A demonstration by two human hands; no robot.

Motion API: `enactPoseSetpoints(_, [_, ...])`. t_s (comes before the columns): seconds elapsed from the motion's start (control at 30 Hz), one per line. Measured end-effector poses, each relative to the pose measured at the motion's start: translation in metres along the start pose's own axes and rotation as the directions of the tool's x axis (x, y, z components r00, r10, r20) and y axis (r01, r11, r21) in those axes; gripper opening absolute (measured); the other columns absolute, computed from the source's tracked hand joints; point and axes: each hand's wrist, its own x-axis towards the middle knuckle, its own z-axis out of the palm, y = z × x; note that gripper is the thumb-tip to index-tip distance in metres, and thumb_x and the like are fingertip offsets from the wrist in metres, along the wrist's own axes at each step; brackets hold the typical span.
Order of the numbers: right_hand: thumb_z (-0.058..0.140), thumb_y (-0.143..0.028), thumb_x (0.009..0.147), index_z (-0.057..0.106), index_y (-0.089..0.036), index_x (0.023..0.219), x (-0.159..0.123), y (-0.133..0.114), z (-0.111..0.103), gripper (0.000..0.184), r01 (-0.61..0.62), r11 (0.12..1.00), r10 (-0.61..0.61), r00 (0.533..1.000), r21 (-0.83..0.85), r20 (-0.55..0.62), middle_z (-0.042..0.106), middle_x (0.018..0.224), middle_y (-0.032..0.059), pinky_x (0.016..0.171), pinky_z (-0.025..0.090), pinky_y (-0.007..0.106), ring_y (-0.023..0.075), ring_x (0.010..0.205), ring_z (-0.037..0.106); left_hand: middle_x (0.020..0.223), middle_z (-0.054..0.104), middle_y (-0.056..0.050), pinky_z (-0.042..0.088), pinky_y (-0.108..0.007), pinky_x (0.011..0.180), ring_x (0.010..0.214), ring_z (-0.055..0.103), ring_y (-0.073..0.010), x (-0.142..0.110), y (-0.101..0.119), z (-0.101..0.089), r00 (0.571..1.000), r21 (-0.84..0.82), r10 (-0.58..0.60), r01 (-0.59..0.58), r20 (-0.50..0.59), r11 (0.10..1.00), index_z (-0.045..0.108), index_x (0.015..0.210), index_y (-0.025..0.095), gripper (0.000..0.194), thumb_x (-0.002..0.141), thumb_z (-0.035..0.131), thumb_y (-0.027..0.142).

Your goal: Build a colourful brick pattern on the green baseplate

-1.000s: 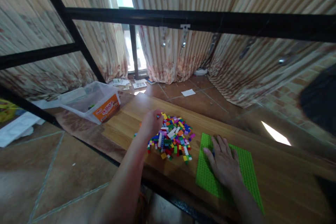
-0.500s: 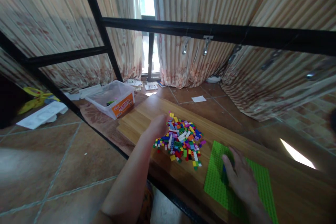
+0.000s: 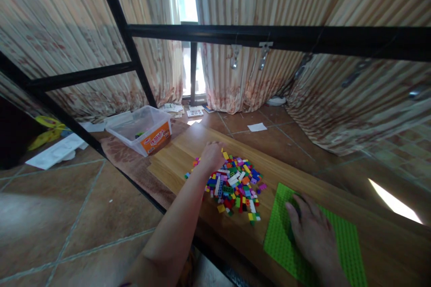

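My left hand [image 3: 213,157] reaches over the far left edge of a pile of small colourful building bricks [image 3: 235,181]. Its back faces me and the fingers bend down, so the fingertips and anything between them are hidden. On the right, my right hand [image 3: 313,231] rests on a bright green studded baseplate [image 3: 348,242], thumb spread away from the fingers. A dark patch shows in the shade under that palm; what it is I cannot make out now.
Pile and baseplate lie on a wooden bench top [image 3: 188,136]. A clear plastic bin [image 3: 134,128] with an orange label stands beyond its left end. A black metal frame [image 3: 215,33] crosses in front of the curtains. Paper [image 3: 257,127] lies on the tiled floor.
My left hand has moved slightly along the pile's far side, and its fingers show more. My right hand stays on the baseplate, now covering the dark blue-green piece seen before. The view has shifted slightly.
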Motion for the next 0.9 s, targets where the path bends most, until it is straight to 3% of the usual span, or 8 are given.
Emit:
enactPoseSetpoints(0.1, [0.018,-0.056,0.092,0.055,-0.017,0.127,0.0,-0.001,0.0,0.064,0.008,1.0,-0.008,1.0,-0.003,-0.003,0.049,0.14,0.0129,0.101,0.04,0.052,0.0339,0.124,0.049,0.124,0.063,-0.008,0.042,-0.03,0.1,0.115,0.054,-0.0216,0.01,0.0,0.012,0.998,-0.005,0.04,-0.04,0.038,0.999,0.063,0.122,0.018,0.051,0.073,0.052,0.007])
enactPoseSetpoints(0.27, [0.016,-0.055,0.093,0.054,-0.017,0.129,0.0,-0.002,-0.001,0.065,-0.002,1.0,0.002,1.0,-0.015,0.0,0.049,0.141,0.0127,0.1,0.041,0.052,0.0335,0.123,0.049,0.121,0.065,-0.006,0.041,-0.032,0.102,0.115,0.054,-0.0213,0.012,-0.003,0.024,0.996,-0.014,0.067,-0.066,0.067,0.998,0.068,0.114,0.021,0.047,0.071,0.054,0.008])
enactPoseSetpoints(0.53, [0.017,-0.054,0.094,0.054,-0.016,0.129,0.002,-0.002,-0.001,0.064,0.0,0.999,0.0,1.0,-0.04,0.003,0.048,0.141,0.0122,0.102,0.04,0.049,0.0323,0.124,0.049,0.106,0.071,-0.007,0.036,-0.031,0.106,0.116,0.055,-0.0194,0.015,-0.006,0.025,0.989,-0.02,0.122,-0.121,0.087,0.992,0.074,0.096,0.017,0.037,0.067,0.054,0.005])
enactPoseSetpoints(0.9, [0.022,-0.051,0.096,0.055,-0.015,0.127,0.002,-0.003,-0.002,0.058,0.017,1.0,-0.017,1.0,-0.005,-0.011,0.049,0.14,0.0133,0.103,0.039,0.049,0.0312,0.124,0.049,0.107,0.068,-0.011,0.041,-0.035,0.099,0.105,0.058,-0.0237,0.006,-0.01,0.016,0.986,0.03,0.122,-0.126,0.115,0.992,0.072,0.086,0.015,0.026,0.068,0.056,0.005])
